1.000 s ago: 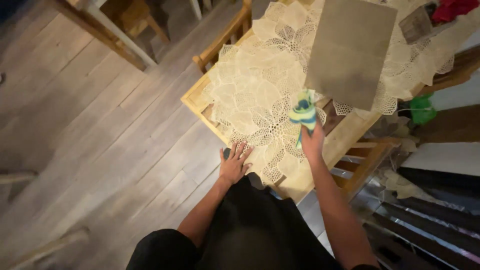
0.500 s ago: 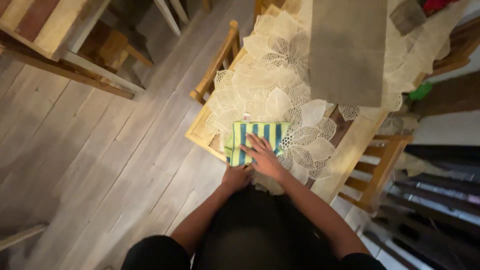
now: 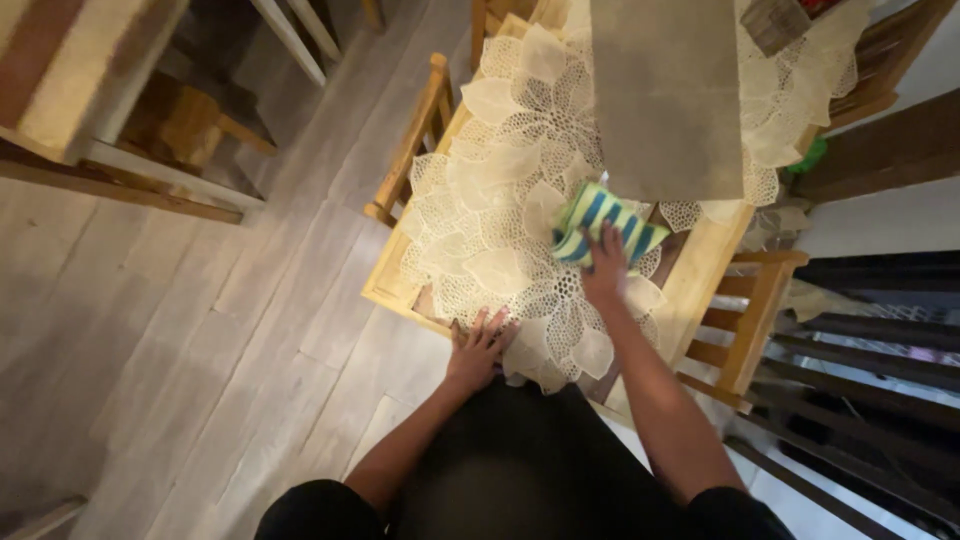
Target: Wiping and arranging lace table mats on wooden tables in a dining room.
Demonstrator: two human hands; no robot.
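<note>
A green and blue striped cloth [image 3: 600, 220] lies bunched on the cream lace table cover [image 3: 500, 220] of a wooden table [image 3: 700, 280]. My right hand [image 3: 603, 272] presses on the cloth's near edge. My left hand [image 3: 480, 345] rests flat, fingers spread, on the lace at the table's near edge.
A grey rectangular mat [image 3: 665, 95] lies on the table just beyond the cloth. Wooden chairs stand at the table's left [image 3: 410, 140] and right [image 3: 745, 310]. A second table [image 3: 70, 90] stands at far left over the grey plank floor [image 3: 200, 380]. A dark rack [image 3: 880, 340] is at right.
My right hand has carried the cloth from the table's near edge back out to the middle right, bunching it. The left hand stays planted on the edge.
</note>
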